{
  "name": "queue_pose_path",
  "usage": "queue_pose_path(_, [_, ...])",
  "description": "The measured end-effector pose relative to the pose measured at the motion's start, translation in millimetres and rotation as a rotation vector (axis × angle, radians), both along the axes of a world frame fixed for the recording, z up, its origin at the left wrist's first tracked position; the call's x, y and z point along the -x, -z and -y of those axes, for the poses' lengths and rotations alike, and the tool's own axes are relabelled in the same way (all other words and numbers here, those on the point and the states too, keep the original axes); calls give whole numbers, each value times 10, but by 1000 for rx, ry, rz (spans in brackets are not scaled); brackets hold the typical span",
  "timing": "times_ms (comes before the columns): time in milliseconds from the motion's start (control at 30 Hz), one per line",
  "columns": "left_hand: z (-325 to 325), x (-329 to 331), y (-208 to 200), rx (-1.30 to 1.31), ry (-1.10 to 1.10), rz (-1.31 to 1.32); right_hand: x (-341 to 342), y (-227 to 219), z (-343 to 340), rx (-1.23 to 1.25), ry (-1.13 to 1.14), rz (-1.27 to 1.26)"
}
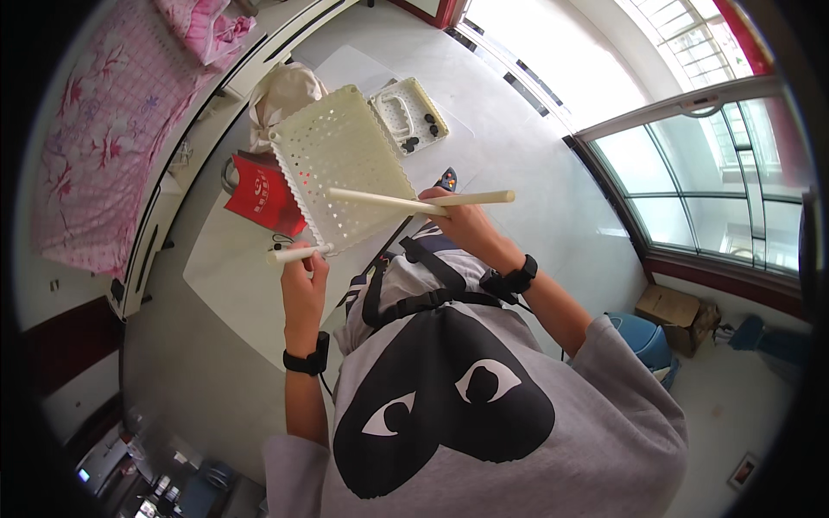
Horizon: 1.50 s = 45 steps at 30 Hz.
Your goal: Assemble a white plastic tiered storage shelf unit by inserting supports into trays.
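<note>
While both hands work, seen from the head camera:
Left hand (304, 274): closed around a cream plastic tube (298, 253) plugged at the panel's lower corner.
Right hand (456, 217): clamped on a longer cream rod (420, 203) lying across the panel's face.
Perforated shelf panel (343, 164): raised just above both hands.
Handling: likely light, stiff, a little smooth; grip the tubes, not the scalloped edge.
Beyond the hands: red paper bag (262, 200), white tray (413, 114).
</note>
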<state>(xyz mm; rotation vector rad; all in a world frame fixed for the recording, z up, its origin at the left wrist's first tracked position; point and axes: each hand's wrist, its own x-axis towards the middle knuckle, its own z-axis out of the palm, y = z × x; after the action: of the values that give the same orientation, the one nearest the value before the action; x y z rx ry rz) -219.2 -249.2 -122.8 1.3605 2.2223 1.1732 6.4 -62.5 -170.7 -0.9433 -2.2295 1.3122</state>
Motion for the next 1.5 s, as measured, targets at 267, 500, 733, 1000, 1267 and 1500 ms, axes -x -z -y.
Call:
queue_pose_path(267, [91, 82, 120, 51, 29, 45, 95, 2, -23, -185, -16, -5])
queue_pose_path(500, [146, 139, 231, 8, 26, 108, 207, -7, -96, -118, -78, 167])
queue_pose_path(733, [155, 10, 211, -79, -11, 107, 143, -6, -46, -235, -227, 135])
queue_pose_path(1000, [262, -60, 291, -133, -85, 187, 200, -132, 12, -268, -283, 166])
queue_pose_path(1267, [378, -280, 499, 19, -98, 288, -588, -700, 158, 76, -41, 321])
queue_pose_path(1500, [439, -193, 742, -39, -97, 268, -783, -620, 18, 113, 35, 199])
